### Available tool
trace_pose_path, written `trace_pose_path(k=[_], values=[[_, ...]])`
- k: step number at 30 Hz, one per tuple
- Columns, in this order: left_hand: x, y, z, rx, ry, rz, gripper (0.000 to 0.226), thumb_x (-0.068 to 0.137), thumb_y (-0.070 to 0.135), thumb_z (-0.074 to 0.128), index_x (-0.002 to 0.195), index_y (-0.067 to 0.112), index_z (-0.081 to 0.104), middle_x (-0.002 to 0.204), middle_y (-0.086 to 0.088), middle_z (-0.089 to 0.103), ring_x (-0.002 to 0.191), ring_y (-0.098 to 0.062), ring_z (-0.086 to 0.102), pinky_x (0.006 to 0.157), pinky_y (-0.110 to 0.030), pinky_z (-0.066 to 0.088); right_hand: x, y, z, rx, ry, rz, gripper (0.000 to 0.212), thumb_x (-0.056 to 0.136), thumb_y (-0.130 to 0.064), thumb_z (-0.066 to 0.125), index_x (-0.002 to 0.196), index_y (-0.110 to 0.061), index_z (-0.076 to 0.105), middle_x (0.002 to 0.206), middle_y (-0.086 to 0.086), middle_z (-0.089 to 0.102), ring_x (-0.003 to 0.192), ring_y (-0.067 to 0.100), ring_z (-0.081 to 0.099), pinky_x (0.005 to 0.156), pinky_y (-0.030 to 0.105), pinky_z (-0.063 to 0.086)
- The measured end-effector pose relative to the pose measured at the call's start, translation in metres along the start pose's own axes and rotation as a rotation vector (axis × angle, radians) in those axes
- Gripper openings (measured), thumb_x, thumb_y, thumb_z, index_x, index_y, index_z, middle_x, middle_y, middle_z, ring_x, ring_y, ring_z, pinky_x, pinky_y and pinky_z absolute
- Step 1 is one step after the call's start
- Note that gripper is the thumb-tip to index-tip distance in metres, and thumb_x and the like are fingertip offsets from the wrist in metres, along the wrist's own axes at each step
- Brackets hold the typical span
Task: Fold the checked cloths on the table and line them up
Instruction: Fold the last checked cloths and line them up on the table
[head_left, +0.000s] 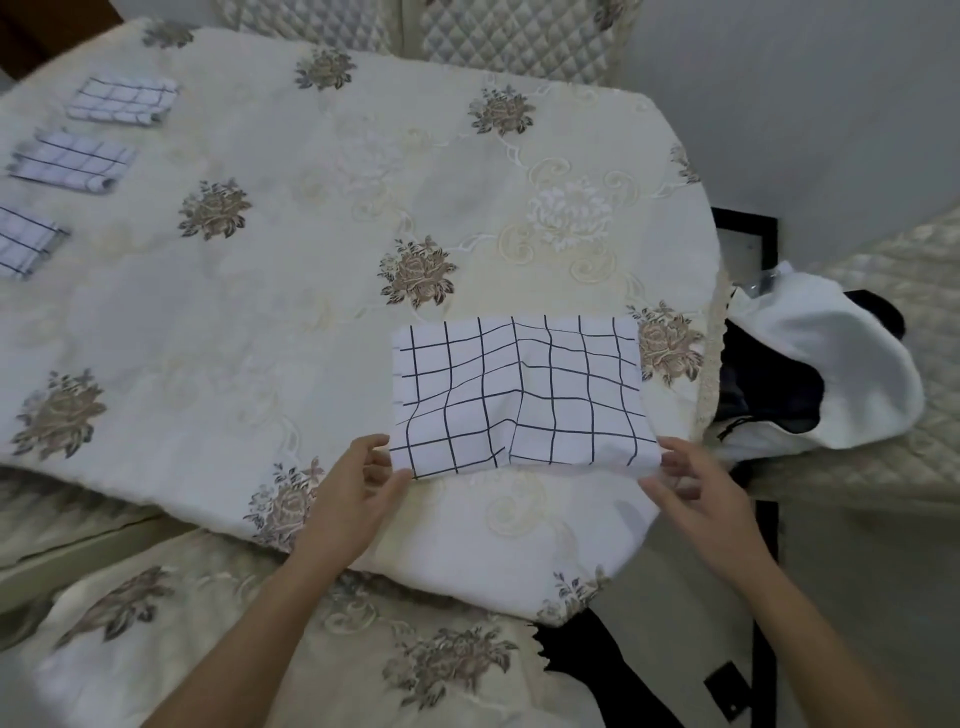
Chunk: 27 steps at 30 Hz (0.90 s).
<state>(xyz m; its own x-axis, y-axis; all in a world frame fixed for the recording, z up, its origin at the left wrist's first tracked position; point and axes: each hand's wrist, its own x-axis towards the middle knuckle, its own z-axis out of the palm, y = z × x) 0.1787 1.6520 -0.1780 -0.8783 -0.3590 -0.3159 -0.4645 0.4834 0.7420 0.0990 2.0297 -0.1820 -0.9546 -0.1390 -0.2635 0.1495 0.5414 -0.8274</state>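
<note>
A white cloth with a black check (519, 389) lies folded into a rectangle near the table's front edge, with a crease down its middle. My left hand (358, 480) pinches its near left corner. My right hand (685, 480) pinches its near right corner. Three smaller folded checked cloths lie in a line along the table's left side: the far one (122, 100), the middle one (72, 161) and the near one (26, 241), partly cut off by the frame edge.
The table (311, 234) wears a cream cloth embroidered with brown flowers. A white and black bag (821, 374) sits on a quilted chair at the right. More quilted chairs stand behind and in front of the table.
</note>
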Motion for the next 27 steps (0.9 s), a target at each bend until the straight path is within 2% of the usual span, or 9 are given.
trace_pose_path(k=[4,7,10,12,14,16,19,24,27], values=[[-0.005,0.005,0.004,-0.015,-0.001,0.012,0.059,0.088,0.029,0.073,0.139,0.027,0.043,0.102,0.006,0.061,0.088,-0.007,0.061,0.072,-0.022,0.046,-0.004,-0.004,0.006,0.037,0.017,0.02,0.055,0.084,-0.026,0.077,0.134,-0.036,0.055,0.11,-0.008,0.061,0.104,0.016,0.06,0.09,0.033,0.049],[-0.007,0.008,0.007,-0.002,0.018,0.032,0.069,0.089,0.029,0.072,0.146,0.036,0.033,0.103,0.009,0.063,0.092,-0.005,0.061,0.076,-0.028,0.045,-0.003,-0.005,0.01,0.061,0.02,0.02,0.06,0.085,-0.023,0.077,0.137,-0.038,0.053,0.108,-0.006,0.061,0.1,0.017,0.059,0.087,0.031,0.049],[-0.006,0.006,0.007,0.05,-0.009,0.106,0.063,0.089,0.025,0.072,0.141,0.042,0.04,0.099,0.014,0.062,0.092,-0.002,0.059,0.075,-0.02,0.043,-0.001,-0.007,0.014,0.026,0.07,-0.02,0.059,0.085,-0.019,0.077,0.137,-0.035,0.054,0.103,-0.006,0.061,0.097,0.004,0.057,0.081,0.016,0.044],[-0.003,0.004,0.005,0.078,0.005,0.128,0.054,0.088,0.024,0.073,0.135,0.038,0.049,0.095,0.012,0.062,0.088,-0.005,0.058,0.076,-0.023,0.046,0.003,-0.007,0.014,0.004,0.105,-0.04,0.056,0.084,-0.017,0.078,0.134,-0.033,0.057,0.098,-0.002,0.062,0.091,0.004,0.058,0.076,0.008,0.041],[0.002,0.003,0.001,0.084,0.013,0.128,0.048,0.087,0.022,0.073,0.129,0.037,0.054,0.091,0.009,0.063,0.084,-0.006,0.057,0.075,-0.022,0.045,0.007,-0.005,0.011,-0.021,0.089,-0.043,0.053,0.084,-0.018,0.078,0.132,-0.032,0.06,0.095,0.001,0.063,0.088,0.012,0.059,0.076,0.013,0.044],[0.007,0.0,-0.005,0.11,-0.016,0.132,0.047,0.087,0.019,0.073,0.127,0.036,0.056,0.088,0.008,0.064,0.083,-0.005,0.057,0.072,-0.018,0.042,0.012,0.003,0.006,-0.065,0.06,-0.066,0.052,0.082,-0.017,0.079,0.128,-0.035,0.061,0.09,0.001,0.063,0.087,0.015,0.059,0.081,0.027,0.049],[0.012,-0.011,-0.013,0.202,-0.076,0.174,0.048,0.086,0.015,0.073,0.125,0.037,0.057,0.086,0.009,0.063,0.085,-0.006,0.058,0.076,-0.027,0.044,0.015,0.014,-0.004,-0.163,0.023,-0.102,0.055,0.079,-0.016,0.082,0.123,-0.042,0.06,0.088,-0.001,0.063,0.087,0.013,0.062,0.088,0.039,0.051],[0.006,-0.014,-0.012,0.304,-0.097,0.209,0.046,0.087,0.016,0.072,0.129,0.03,0.057,0.083,0.012,0.059,0.082,-0.015,0.057,0.076,-0.036,0.046,0.013,0.026,-0.01,-0.238,-0.047,-0.13,0.06,0.079,-0.02,0.082,0.128,-0.045,0.056,0.085,-0.005,0.061,0.089,0.006,0.056,0.089,0.041,0.049],[0.004,-0.007,-0.012,0.315,-0.118,0.154,0.055,0.088,0.015,0.071,0.137,0.026,0.049,0.081,0.006,0.058,0.076,-0.014,0.057,0.072,-0.034,0.047,0.013,0.026,-0.012,-0.245,-0.066,-0.118,0.063,0.08,-0.02,0.082,0.129,-0.047,0.054,0.087,-0.008,0.062,0.089,0.003,0.056,0.088,0.039,0.049]])
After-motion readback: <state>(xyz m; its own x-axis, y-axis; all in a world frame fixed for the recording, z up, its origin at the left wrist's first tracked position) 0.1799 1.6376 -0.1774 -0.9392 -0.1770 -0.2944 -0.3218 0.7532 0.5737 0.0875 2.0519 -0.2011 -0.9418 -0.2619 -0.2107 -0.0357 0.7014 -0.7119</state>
